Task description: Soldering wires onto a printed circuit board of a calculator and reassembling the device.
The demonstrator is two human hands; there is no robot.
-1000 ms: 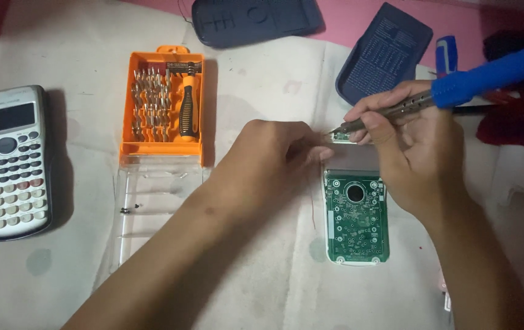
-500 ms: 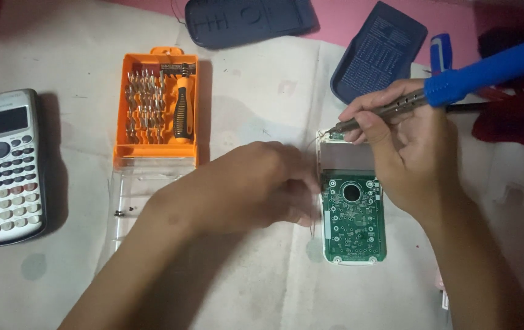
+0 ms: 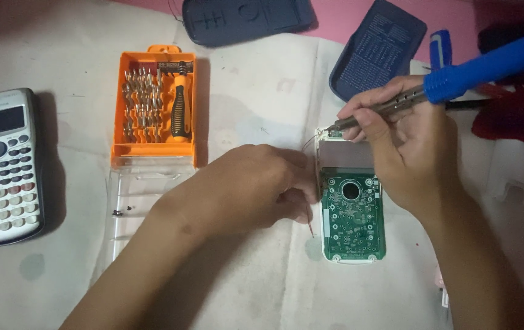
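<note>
A green circuit board [image 3: 353, 217] in a white calculator shell lies on white paper, right of centre. My right hand [image 3: 405, 143] grips a blue-handled soldering iron [image 3: 457, 79]; its metal tip touches the board's top left corner by the grey display. My left hand [image 3: 256, 183] rests on the paper against the board's left edge, fingers pinched on a thin wire [image 3: 308, 217] that runs up toward the iron's tip.
An orange screwdriver bit set [image 3: 155, 107] with its clear lid open lies upper left. A grey calculator [image 3: 2, 165] lies at the far left. Two dark blue calculator covers [image 3: 243, 18] [image 3: 378, 52] lie along the top. Small screws [image 3: 121, 212] sit on the clear lid.
My left hand has slid down from the board's top corner to its left edge. The right hand and soldering iron stay at the top corner.
</note>
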